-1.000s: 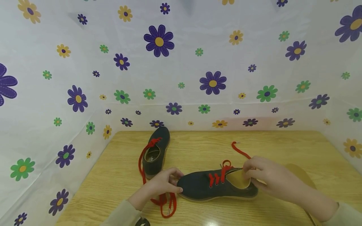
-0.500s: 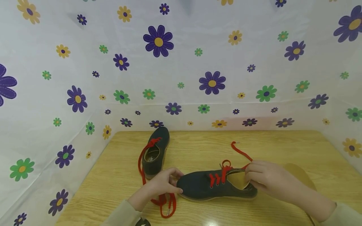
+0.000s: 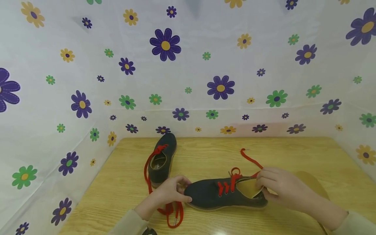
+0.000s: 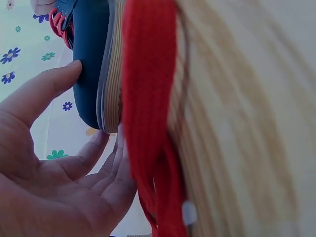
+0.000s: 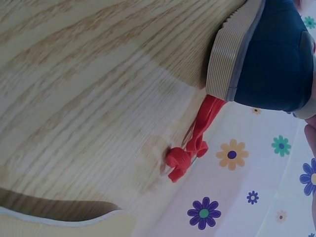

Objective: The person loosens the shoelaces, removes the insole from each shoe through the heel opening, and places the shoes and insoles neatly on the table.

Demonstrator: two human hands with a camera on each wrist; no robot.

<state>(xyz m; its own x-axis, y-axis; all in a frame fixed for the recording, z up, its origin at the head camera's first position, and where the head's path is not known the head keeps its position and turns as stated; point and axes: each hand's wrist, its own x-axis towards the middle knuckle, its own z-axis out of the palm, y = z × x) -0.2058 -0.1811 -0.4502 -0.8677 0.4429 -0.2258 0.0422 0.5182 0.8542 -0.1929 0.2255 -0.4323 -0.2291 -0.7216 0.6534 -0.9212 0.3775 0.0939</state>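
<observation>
A dark blue shoe [image 3: 205, 194] with red laces lies sideways on the table, toe to the left. My left hand [image 3: 171, 192] grips its toe; in the left wrist view, the thumb [image 4: 69, 74] presses one side and the fingers curl at the sole's front. At the heel opening my right hand [image 3: 282, 187] pinches the end of a tan insole [image 3: 246, 187], whose front part is hidden inside the shoe. In the right wrist view the shoe's heel [image 5: 274, 64] shows, with the right hand only partly visible at the edge.
A second dark blue shoe [image 3: 160, 173] stands behind the left hand, its red lace [image 3: 175, 215] looped near the wrist. A loose tan insole [image 3: 312, 184] lies under the right forearm. A small dark object [image 3: 149, 231] is at the front edge. Flowered cloth encloses the table [image 3: 211, 153].
My right hand has shifted slightly right, and the insole's heel end shows more at the shoe opening. The left hand keeps its place on the toe.
</observation>
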